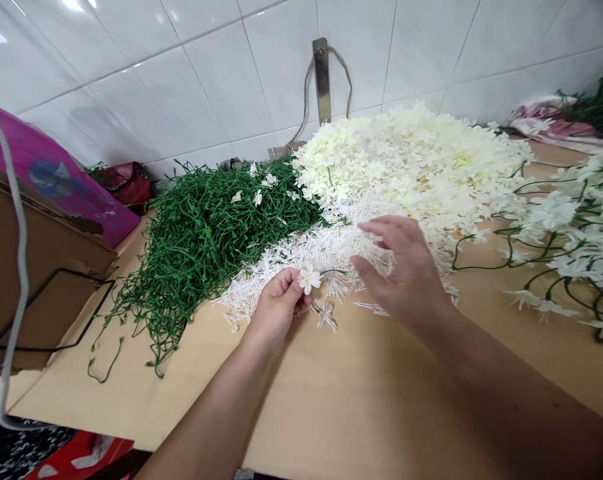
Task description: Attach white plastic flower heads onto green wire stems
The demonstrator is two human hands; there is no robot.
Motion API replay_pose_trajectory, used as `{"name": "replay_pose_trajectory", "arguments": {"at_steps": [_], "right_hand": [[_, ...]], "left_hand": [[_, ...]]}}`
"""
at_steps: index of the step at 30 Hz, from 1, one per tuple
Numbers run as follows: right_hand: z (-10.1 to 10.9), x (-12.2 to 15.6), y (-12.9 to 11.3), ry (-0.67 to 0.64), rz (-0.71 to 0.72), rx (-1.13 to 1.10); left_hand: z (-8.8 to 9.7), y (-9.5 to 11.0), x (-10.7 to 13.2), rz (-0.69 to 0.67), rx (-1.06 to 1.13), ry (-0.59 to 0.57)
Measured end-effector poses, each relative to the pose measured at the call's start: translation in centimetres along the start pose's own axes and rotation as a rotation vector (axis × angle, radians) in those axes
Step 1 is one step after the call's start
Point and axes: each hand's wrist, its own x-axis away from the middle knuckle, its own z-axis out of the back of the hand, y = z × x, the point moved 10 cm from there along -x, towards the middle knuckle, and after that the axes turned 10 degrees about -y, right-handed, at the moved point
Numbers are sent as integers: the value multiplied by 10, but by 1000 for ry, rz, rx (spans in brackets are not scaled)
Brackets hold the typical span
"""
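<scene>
Pinched between the thumb and fingers of my left hand [280, 303] is an artificial flower stem, with a white artificial flower [310, 278] showing beside the thumb. A second blossom [326, 315] hangs just below, close to the table. My right hand [401, 270] hovers to the right with thumb and fingers apart and nothing between them. Behind both hands spreads a heap of thin white sticks [276, 260]. Green plastic stems [221, 220] are piled at the left, a few white blossoms lying on them. Loose cream-white petals [416, 153] form a large mound at the back.
Assembled white flowers on green stems [556, 247] lie at the right. A cardboard box [36, 267] and a pink bag [66, 173] stand left, near a hanging grey cable [19, 233]. A metal bracket [322, 80] rests against the tiled wall [206, 80].
</scene>
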Motion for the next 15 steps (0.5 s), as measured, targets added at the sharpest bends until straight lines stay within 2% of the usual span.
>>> {"name": "replay_pose_trajectory", "arguments": {"at_steps": [4,6,9,15], "right_hand": [[-46,8,-7,-343,-20,-216],[-62,14,-6,-430,-65,-276],[-73,19,-3,-467,-111,-345],[-75,19,2,-466,-180,-507]], "left_hand": [[-7,1,2,15,-37,-33],[-12,2,3,24,-47,-61],[-17,3,3,28,-85,-108],[-19,3,3,13,-138,-135]]}}
